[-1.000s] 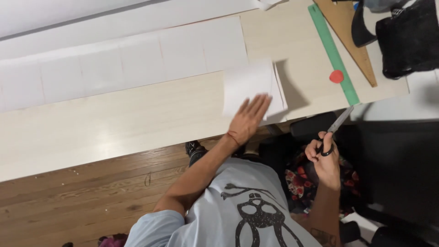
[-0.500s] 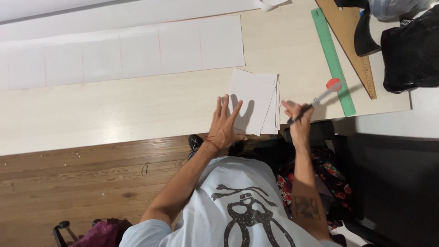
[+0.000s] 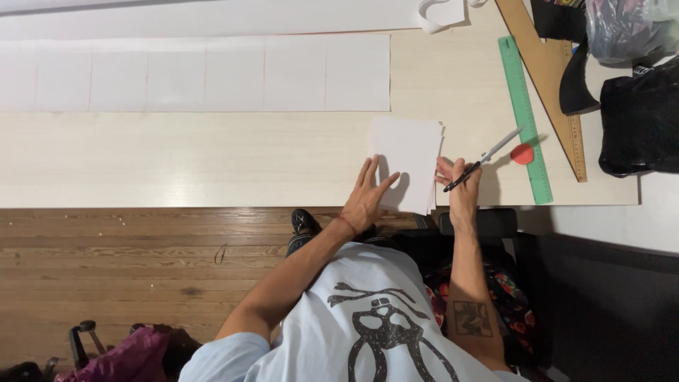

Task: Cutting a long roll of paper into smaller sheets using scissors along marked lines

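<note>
Paper stack (image 3: 407,159), white, lies on the pale wooden worktop (image 3: 212,159) near its front edge. Left hand (image 3: 366,199) rests flat, fingers spread, fingertips touching the stack's lower left corner; grasps nothing. Right hand (image 3: 461,189) sits just right of the stack, clenched around scissors (image 3: 483,159) with black handles, blades pointing up and right, apart from the paper. Green ruler (image 3: 525,120) lies beyond the blade tips, a small red round object (image 3: 523,153) against it. Wooden set square (image 3: 548,71) beside the ruler. Long white sheet (image 3: 194,73) with faint fold lines spans the worktop's far side. Black bag (image 3: 640,120) at right edge.
</note>
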